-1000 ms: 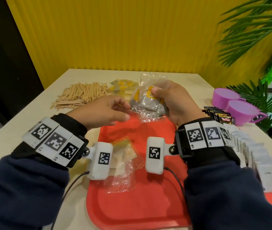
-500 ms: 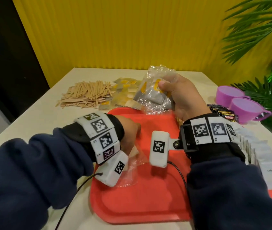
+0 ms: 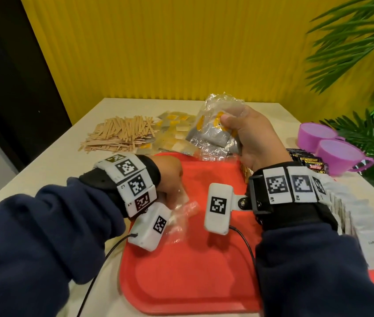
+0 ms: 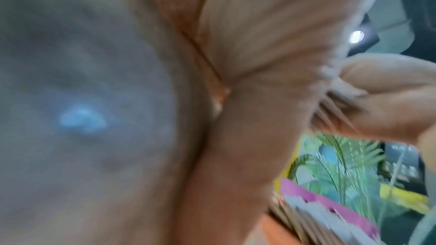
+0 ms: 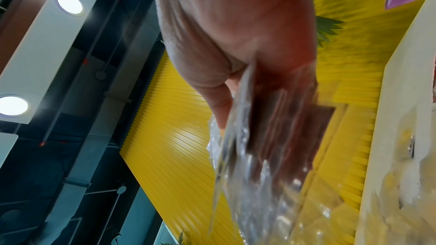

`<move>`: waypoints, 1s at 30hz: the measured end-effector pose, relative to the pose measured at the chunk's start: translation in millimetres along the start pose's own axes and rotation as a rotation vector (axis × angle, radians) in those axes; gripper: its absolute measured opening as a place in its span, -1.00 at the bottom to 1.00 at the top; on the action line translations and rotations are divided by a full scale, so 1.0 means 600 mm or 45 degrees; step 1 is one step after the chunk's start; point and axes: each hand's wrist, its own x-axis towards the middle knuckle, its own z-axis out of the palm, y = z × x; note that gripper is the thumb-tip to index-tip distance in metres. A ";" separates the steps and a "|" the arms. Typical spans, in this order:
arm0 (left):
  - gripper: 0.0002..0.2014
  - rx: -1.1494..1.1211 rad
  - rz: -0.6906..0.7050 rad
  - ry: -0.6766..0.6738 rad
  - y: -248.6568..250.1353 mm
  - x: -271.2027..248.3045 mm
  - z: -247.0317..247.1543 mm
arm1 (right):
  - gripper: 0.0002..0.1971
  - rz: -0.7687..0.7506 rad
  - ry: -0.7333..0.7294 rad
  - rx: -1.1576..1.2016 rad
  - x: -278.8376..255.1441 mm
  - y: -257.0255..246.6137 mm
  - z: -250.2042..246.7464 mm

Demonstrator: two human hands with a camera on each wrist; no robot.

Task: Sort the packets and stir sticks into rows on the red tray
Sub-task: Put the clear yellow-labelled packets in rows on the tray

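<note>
Nearest me, my two dark sleeves reach over the red tray (image 3: 188, 282), which sits on a pale table (image 3: 44, 179). Along the tray's right edge stands a row of white packets (image 3: 369, 239), leaning one on another.

My left hand (image 3: 170, 179) is down on the tray's left part, over a clear-wrapped packet (image 3: 181, 209). I cannot tell whether the fingers pinch it or only press it; the wrist view is blurred, though the fingers look bent.

My right hand (image 3: 252, 136) is raised above the tray's far edge, thumb and fingers clamped on a bunch of clear-wrapped grey and yellow packets (image 3: 213, 133).

Beyond the tray lie loose yellow packets (image 3: 174, 136) and a pile of wooden stir sticks (image 3: 122, 133), none yet sorted. To the right are dark packets (image 3: 307, 163) and two purple cups (image 3: 332, 147).

The risks, as I judge them: the slippery wrappers could slide out of my right hand and scatter; my right sleeve, just beside the white row, could topple it; the wrist cables could drag packets already laid.
</note>
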 end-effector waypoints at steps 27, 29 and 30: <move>-0.95 -2.780 0.139 0.683 -0.057 0.011 -0.055 | -0.81 -0.165 -0.343 0.153 0.001 0.016 -0.016; -0.88 -2.970 0.164 0.396 -0.061 0.005 -0.058 | -0.79 -0.226 -0.382 0.167 -0.001 0.015 -0.017; -0.88 -3.035 0.186 0.265 -0.063 0.005 -0.059 | -0.78 -0.244 -0.398 0.183 -0.003 0.014 -0.016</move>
